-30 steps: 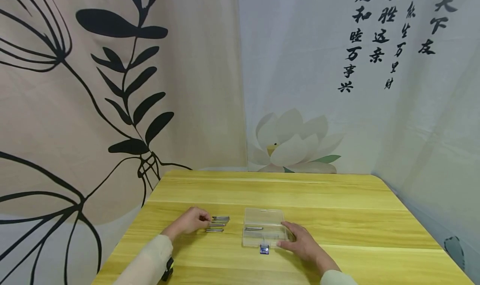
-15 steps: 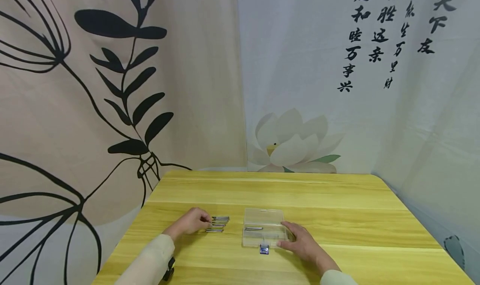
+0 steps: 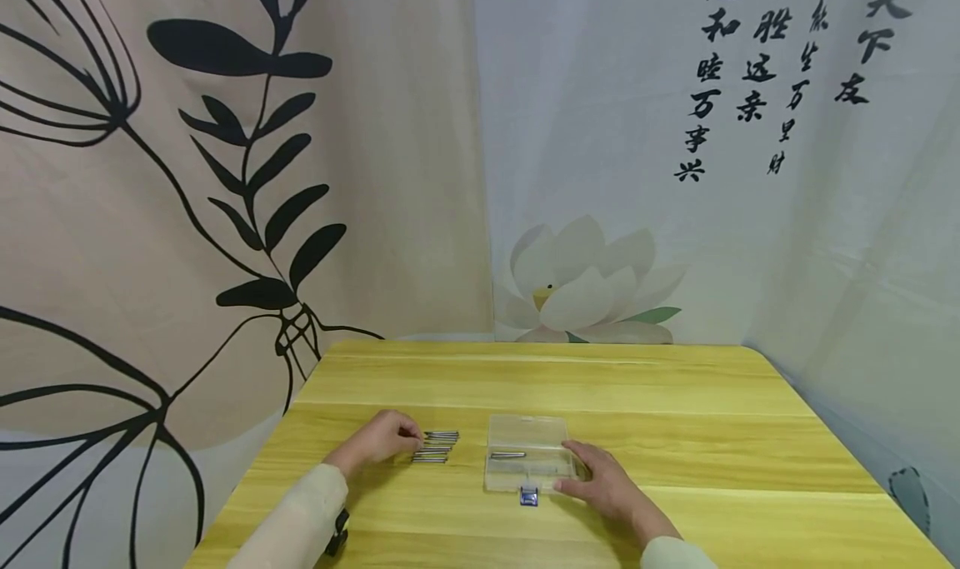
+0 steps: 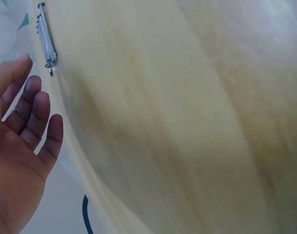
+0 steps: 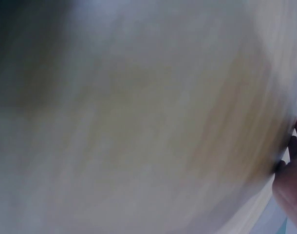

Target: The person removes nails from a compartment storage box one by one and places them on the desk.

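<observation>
Several slim metal rods (image 3: 437, 449) lie side by side in a short row on the table, left of the box; their exact kind is too small to tell. My left hand (image 3: 384, 438) is at their left end. In the left wrist view its fingers are loosely bent, with the rods (image 4: 47, 36) beyond the fingertips and nothing seen in the hand. A clear plastic box (image 3: 491, 479) stands with its lid (image 3: 528, 430) laid back. Inside lies a metal rod or a pair (image 3: 508, 456). My right hand (image 3: 606, 481) holds the box's right side, thumb in front, fingers behind.
A small blue tab (image 3: 528, 496) sits at the box's front edge. The wooden table (image 3: 675, 419) ends at a printed cloth backdrop (image 3: 412, 177). A black strap or device (image 3: 340, 531) hangs under the left sleeve.
My left hand has shifted very slightly away from me beside the rods. The right hand and the box stay as they were.
</observation>
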`<state>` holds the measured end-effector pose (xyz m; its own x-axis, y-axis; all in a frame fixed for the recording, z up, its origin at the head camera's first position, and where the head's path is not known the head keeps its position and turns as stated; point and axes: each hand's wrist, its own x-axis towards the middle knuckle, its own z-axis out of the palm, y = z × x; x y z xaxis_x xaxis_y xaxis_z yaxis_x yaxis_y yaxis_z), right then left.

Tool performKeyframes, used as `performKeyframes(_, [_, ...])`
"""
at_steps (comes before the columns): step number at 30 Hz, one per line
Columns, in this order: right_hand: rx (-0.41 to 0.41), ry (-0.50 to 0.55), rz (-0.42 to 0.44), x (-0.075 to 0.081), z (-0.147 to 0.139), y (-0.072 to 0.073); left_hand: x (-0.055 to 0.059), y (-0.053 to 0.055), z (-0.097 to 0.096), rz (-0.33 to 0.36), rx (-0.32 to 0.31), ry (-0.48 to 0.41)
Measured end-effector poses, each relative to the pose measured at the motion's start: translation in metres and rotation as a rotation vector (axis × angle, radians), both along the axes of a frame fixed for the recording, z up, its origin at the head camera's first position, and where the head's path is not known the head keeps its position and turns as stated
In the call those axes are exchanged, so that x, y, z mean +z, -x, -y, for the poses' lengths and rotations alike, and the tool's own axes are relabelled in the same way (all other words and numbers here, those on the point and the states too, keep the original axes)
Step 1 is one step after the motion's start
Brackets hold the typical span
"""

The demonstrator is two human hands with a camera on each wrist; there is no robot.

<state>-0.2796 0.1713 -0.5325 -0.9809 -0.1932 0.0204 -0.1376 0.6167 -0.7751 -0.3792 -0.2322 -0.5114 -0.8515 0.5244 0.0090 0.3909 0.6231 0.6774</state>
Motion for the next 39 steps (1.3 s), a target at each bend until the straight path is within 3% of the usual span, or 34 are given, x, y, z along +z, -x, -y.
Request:
performKeyframes(13, [0.002, -0.001, -0.009, -0.001, -0.001, 0.002, 0.017, 0.001, -0.010, -0.033, -0.016, 0.000])
performKeyframes(22, [0.007, -0.017, -0.013, 0.001, -0.001, 0.002, 0.027, 0.001, -0.025, 0.007, -0.034, -0.030])
performKeyframes(28, [0.013, -0.022, -0.017, 0.001, -0.002, 0.002, 0.033, 0.003, -0.040, -0.020, -0.057, -0.002])
performKeyframes(39, [0.012, -0.009, -0.011, -0.001, -0.002, 0.002, 0.040, 0.004, -0.076, 0.005, -0.107, -0.047])
